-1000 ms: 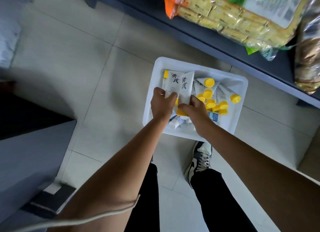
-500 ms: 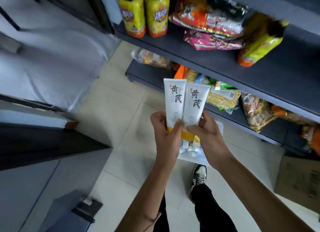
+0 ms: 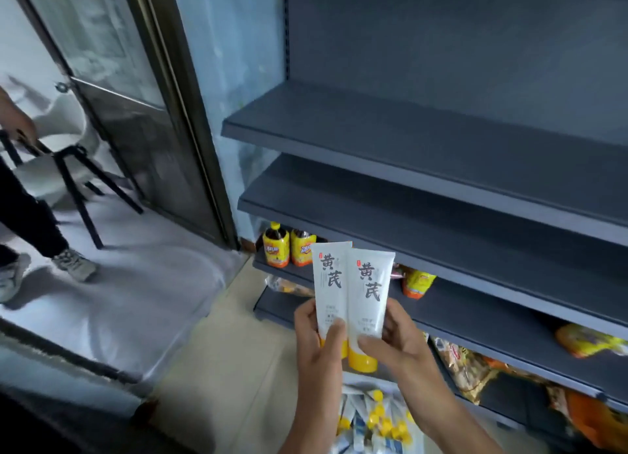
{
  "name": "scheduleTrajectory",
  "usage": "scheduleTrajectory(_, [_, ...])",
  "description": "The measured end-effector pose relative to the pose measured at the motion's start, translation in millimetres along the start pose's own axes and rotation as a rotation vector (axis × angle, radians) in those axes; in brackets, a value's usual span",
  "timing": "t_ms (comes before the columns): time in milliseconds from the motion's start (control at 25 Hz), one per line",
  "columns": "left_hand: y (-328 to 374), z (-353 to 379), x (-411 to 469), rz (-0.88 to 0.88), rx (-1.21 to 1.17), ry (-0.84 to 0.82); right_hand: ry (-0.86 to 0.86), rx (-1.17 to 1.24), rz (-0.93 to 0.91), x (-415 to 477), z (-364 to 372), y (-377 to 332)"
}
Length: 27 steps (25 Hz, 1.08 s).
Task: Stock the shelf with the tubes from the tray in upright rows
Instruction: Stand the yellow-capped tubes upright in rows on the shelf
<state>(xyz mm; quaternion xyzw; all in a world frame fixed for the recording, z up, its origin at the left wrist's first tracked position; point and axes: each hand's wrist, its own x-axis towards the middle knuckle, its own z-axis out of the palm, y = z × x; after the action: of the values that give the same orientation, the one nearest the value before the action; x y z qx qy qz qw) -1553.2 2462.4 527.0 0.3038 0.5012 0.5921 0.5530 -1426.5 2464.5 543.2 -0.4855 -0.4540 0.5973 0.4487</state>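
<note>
Two white tubes with yellow caps stand upright side by side, caps down, in front of the dark shelving. My left hand point(image 3: 319, 338) grips the left tube point(image 3: 329, 280) near its cap. My right hand point(image 3: 396, 338) grips the right tube point(image 3: 368, 290) the same way. Below my hands, the white tray point(image 3: 416, 433) on the floor holds several more tubes point(image 3: 373, 419) with yellow caps. Two bare dark shelves point(image 3: 407, 141) run across the upper right, level with and above the tubes.
Lower shelves carry two yellow-labelled bottles point(image 3: 289, 250) and snack packets point(image 3: 591, 343). A glass door point(image 3: 136, 97) stands to the left. Another person point(image 3: 30, 222) stands at far left beside a black-legged stool point(image 3: 78, 182).
Both hands lifted the two tubes out of the tray and up to shelf height. My view rose from the floor to the bare shelves.
</note>
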Motion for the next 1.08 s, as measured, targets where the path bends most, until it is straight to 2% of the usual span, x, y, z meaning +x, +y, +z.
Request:
scheduleTrajectory(240, [30.8,38.3,20.1,0.069,0.037,-0.153,0.009,-0.041,-0.101,18.8,-33.9,-49.4])
scheduleTrajectory(520, [77.1,81.0,71.2,0.173,0.164,-0.234,-0.037,-0.141,-0.213,72.0,-73.1,-99.8])
scheduleTrajectory(840, [108.2,109.0,152.1,0.295,0.330,-0.246,0.023,-0.198,-0.283,137.5,-77.9,-143.4])
scheduleTrajectory(1080, [137.1,123.1,258.5,0.238,0.383,-0.350,0.155,-0.231,-0.330,224.7,-63.4,-161.2])
